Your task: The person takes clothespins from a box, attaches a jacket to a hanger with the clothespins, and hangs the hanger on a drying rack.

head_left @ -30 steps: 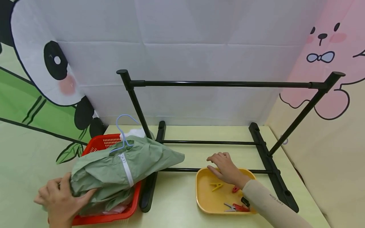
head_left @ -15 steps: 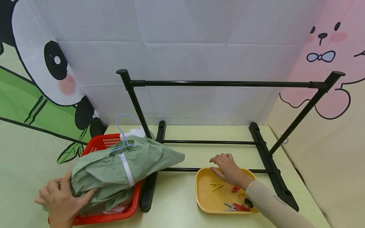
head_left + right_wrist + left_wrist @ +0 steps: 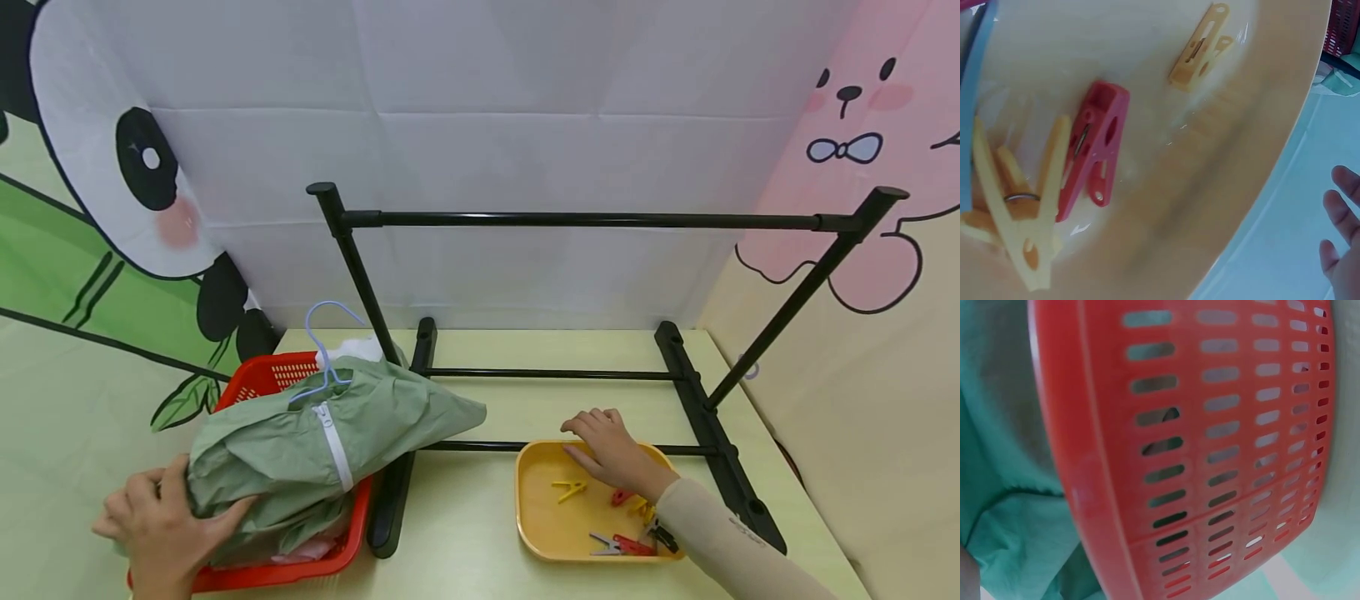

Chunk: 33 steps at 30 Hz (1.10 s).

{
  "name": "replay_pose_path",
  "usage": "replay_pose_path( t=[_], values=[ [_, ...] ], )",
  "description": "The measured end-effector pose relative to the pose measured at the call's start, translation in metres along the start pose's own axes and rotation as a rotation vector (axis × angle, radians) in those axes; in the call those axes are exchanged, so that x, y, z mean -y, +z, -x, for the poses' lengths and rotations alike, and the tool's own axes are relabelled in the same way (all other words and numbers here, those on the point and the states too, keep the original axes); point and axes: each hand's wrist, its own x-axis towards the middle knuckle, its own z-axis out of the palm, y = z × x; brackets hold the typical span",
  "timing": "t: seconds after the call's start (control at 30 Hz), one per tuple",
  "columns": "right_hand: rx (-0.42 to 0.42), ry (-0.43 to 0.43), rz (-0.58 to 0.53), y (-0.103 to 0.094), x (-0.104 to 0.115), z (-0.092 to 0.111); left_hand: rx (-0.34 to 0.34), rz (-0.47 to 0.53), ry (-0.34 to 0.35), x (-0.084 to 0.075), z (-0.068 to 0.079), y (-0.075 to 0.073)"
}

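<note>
In the head view, my left hand [image 3: 161,517] rests against a green zip jacket [image 3: 270,450], thumb and fingers spread. The jacket lies heaped over a red basket [image 3: 270,577], and a light blue hanger [image 3: 324,354] sticks out of its neck. My right hand [image 3: 611,454] hovers over the back rim of a yellow tray [image 3: 536,525], fingers loosely bent and holding nothing. Inside the tray are a yellow clothespin [image 3: 570,490], a red-and-grey one [image 3: 632,546] and several others partly hidden by my sleeve. From the right wrist, a red clothespin [image 3: 1100,119] lies beside yellow ones [image 3: 1038,240].
A black clothes rack [image 3: 600,221] stands on the pale table [image 3: 450,517], its bare top bar above and behind the tray. Its left foot [image 3: 390,517] is close beside the basket. A cloth wall [image 3: 525,158] with cartoon animals rises behind.
My right hand has drifted slightly right and down over the tray, its sleeve uncovering more of the clothespins. The left hand, jacket and basket have stayed nearly still.
</note>
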Motion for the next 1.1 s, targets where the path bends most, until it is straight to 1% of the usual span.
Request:
replay_pose_path(
  t=[0.1,0.27,0.43,0.5,0.83,1.1],
  values=[
    [0.019,0.007,-0.005,-0.001,-0.002,0.003,-0.049,0.004,0.003,0.001,0.0,0.003],
    [0.058,0.028,-0.009,-0.002,-0.004,0.01,-0.102,0.007,0.03,0.002,-0.001,0.007],
    [0.06,0.025,0.004,-0.005,-0.006,0.014,-0.112,0.009,0.037,0.003,-0.001,0.008],
    [0.064,0.025,0.009,-0.006,-0.007,0.015,-0.104,0.009,0.034,0.003,0.0,0.007],
    [0.099,0.025,0.053,-0.013,-0.014,0.018,-0.094,-0.003,0.011,0.003,0.001,0.007],
    [0.139,0.023,0.07,-0.021,-0.017,0.021,-0.087,-0.002,0.009,0.003,0.001,0.007]
  ],
)
